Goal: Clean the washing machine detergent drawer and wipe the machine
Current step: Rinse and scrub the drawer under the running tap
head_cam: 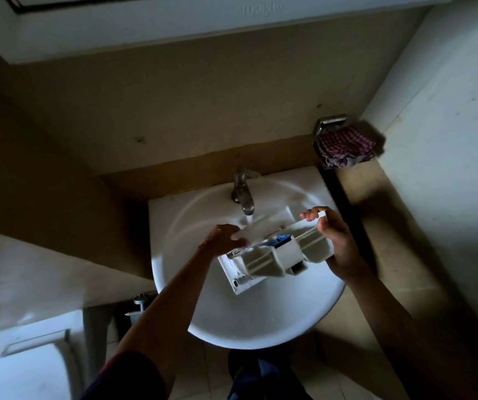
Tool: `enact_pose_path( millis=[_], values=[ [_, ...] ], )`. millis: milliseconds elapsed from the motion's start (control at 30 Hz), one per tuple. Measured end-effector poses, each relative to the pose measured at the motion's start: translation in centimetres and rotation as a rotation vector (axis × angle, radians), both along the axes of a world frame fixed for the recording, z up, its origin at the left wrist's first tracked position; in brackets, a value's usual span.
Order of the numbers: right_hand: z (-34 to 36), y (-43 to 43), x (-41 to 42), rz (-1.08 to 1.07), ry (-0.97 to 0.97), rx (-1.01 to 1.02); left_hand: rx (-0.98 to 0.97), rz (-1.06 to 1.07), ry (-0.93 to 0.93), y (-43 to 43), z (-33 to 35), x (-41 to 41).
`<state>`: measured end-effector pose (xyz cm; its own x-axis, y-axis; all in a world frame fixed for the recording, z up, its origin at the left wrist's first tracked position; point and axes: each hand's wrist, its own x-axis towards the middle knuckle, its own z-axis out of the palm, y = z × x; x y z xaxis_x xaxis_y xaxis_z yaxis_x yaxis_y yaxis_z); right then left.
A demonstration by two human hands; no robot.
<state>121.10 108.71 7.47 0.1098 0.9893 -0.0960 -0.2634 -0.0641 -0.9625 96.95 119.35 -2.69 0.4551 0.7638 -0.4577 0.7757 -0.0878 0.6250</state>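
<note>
The white detergent drawer hangs tilted over the white sink, its underside toward me and a blue insert showing at its top. My right hand grips the drawer's far right end, fingers curled over the edge. My left hand is at the drawer's left side under the running water; it is blurred, with fingers against the drawer. Water streams from the metal tap onto that spot.
A checked cloth lies on a wall holder at the back right. A toilet stands at the lower left. A beige counter ledge runs along the right of the sink. The room is dim.
</note>
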Motion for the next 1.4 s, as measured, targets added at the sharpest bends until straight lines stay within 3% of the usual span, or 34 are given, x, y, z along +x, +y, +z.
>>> enact_pose_path(
  millis=[100,233,333,533,800,1033,1267,1400],
  values=[
    [-0.2,-0.1,0.7,-0.027,-0.033,0.01,-0.132,0.113,-0.091,-0.2,-0.9,-1.5],
    [-0.4,-0.6,0.7,-0.075,0.014,-0.037,-0.411,0.485,-0.457,-1.8,-0.6,-2.0],
    [-0.2,-0.9,0.3,-0.131,0.05,-0.025,-0.46,0.636,-0.595,-3.0,-1.2,-1.5],
    [-0.4,-2.1,-0.5,-0.25,0.076,0.012,-0.322,0.753,-0.544,-5.2,-2.7,0.1],
    [-0.3,-3.2,-0.8,-0.342,0.172,-0.041,-0.34,0.88,-0.417,-7.0,-3.5,1.2],
    [0.0,-4.2,0.5,-0.232,0.123,-0.095,-0.475,1.067,-0.538,-5.9,-3.2,1.3],
    [-1.1,-6.7,0.7,-0.081,-0.212,-0.177,-0.593,1.208,-0.654,-4.1,-2.9,0.3],
    [-0.9,-7.7,-0.9,-0.127,-0.093,-0.247,-0.618,1.321,-0.797,-3.9,-2.3,0.2]
  ],
)
